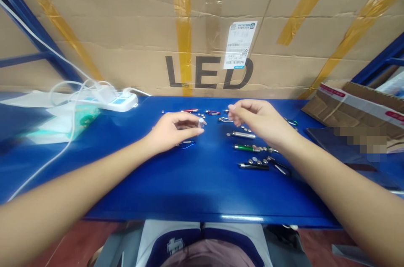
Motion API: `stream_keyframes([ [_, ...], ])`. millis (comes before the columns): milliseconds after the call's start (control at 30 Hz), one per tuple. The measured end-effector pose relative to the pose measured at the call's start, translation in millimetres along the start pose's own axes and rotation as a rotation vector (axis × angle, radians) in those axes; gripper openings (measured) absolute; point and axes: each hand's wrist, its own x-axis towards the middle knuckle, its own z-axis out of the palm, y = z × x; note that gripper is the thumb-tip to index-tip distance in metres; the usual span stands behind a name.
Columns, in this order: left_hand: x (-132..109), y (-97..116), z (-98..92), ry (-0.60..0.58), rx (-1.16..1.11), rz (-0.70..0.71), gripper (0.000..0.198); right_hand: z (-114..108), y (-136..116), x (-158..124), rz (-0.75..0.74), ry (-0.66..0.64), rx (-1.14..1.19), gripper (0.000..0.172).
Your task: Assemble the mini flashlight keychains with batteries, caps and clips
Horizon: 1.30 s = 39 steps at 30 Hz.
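Note:
My left hand (172,131) hovers over the blue table (189,187) with fingers curled round a small silver cap-like part (201,121) at its fingertips. My right hand (257,120) is just to the right, fingers pinched together near a metal clip (224,119); what it pinches is too small to make out. Below the right hand lie a silver pen-light (243,134), a green one (244,147), a black one (253,166) and several button cells (257,161). A blue clip (187,144) lies under my left hand.
A white power strip (116,100) with cables sits at the back left beside white packets (67,122). A big cardboard box marked LED (208,71) walls off the back. An open carton (360,105) and a dark tablet (328,138) lie at the right. Red pen-lights (189,110) lie far back.

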Motion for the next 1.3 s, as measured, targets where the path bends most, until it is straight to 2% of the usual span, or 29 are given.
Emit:
stream_keyframes([
  [133,8,-2,-13.4,0.154,-0.034,-0.012,0.036,-12,8,12,-0.004,0.110,-0.005,0.037],
  [333,12,-5,-23.3,0.244,-0.080,-0.032,0.043,-22,19,19,-0.011,0.137,-0.023,0.023],
  [433,12,-6,-23.1,0.241,-0.087,-0.042,0.043,-21,26,21,-0.021,0.080,-0.281,0.011],
  [567,12,-6,-20.4,0.213,-0.080,-0.045,0.041,-14,35,24,-0.178,-0.018,-0.658,0.021],
  [733,13,-5,-18.7,0.217,-0.081,-0.060,0.042,-4,38,30,-0.107,-0.082,-0.882,0.023],
  [1000,13,-4,-23.6,0.326,-0.061,-0.066,0.043,-4,45,36,-0.020,-0.124,-0.684,0.010],
  [1133,13,-4,-23.2,0.299,-0.071,-0.069,0.042,-5,42,33,-0.028,-0.131,-0.609,0.008],
  [1300,10,-2,-18.5,0.217,-0.062,-0.056,0.042,-6,29,27,-0.011,-0.088,-0.373,0.011],
])
